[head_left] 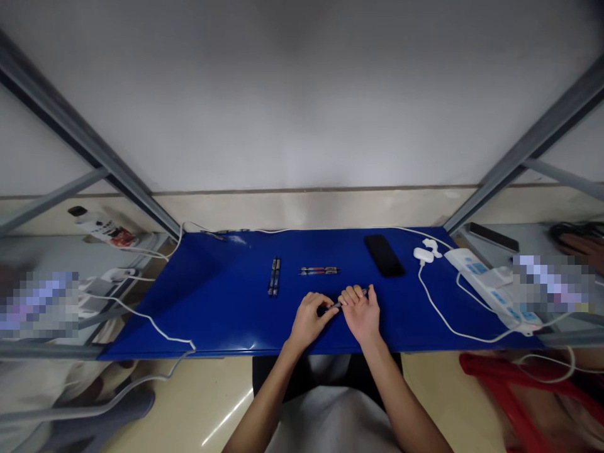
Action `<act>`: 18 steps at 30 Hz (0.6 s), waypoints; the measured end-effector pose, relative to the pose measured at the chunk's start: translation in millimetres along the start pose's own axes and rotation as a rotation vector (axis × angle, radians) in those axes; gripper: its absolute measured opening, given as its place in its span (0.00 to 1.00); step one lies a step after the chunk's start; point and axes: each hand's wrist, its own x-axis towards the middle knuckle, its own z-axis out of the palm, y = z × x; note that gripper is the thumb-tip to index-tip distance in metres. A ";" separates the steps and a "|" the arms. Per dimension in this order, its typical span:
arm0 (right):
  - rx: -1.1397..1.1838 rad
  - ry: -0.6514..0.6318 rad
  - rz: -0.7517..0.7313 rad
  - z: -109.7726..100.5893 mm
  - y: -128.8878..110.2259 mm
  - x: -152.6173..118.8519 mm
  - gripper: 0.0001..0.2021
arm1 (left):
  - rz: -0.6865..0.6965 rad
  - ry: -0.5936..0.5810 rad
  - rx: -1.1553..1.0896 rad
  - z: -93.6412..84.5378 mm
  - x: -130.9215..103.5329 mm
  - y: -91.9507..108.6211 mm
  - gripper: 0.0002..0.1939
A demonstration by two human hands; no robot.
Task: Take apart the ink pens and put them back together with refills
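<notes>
Near the front of the blue table [226, 321], my left hand [311, 318] and my right hand [362, 308] meet around one slim dark pen [336, 305]. The left fingers pinch its left end, while the right fingers curl over its other end, palm turned up. Part of the pen is hidden by the fingers. Beyond my hands, a pair of pens with red parts [319, 270] lies crosswise, side by side. To the left, two dark pens [274, 277] lie together, pointing away from me.
A black phone [384, 255] lies to the right. Beside it are a white earbud case [423, 255], a cable and a white power strip [491, 289]. Grey metal posts [94, 138] stand at both sides. A bottle [104, 226] lies tilted on the left, and a white cable [146, 314] crosses the table's left edge.
</notes>
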 end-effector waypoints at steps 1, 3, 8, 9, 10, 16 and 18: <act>-0.004 0.004 -0.019 -1.6 -2.2 0.1 0.24 | -0.018 0.037 -0.033 -1.6 0.4 0.0 0.11; 0.012 0.020 -0.043 -5.4 -6.3 0.5 0.23 | -0.103 0.139 -0.092 -5.0 1.2 -2.3 0.15; 0.084 0.055 -0.049 -12.3 -10.6 2.1 0.22 | -0.336 0.301 -0.279 -8.7 1.9 -14.4 0.22; 0.097 0.056 -0.051 -12.7 -10.5 2.3 0.21 | -0.344 0.301 -0.302 -8.4 1.8 -15.9 0.22; 0.106 0.058 -0.052 -12.9 -10.4 2.4 0.21 | -0.345 0.296 -0.312 -8.0 1.6 -16.8 0.22; 0.078 0.064 -0.034 -13.5 -9.5 2.3 0.21 | -0.344 0.269 -0.289 -7.2 1.7 -15.5 0.23; 0.074 0.059 -0.041 -14.5 -9.0 2.4 0.21 | -0.348 0.258 -0.289 -7.3 2.0 -15.5 0.23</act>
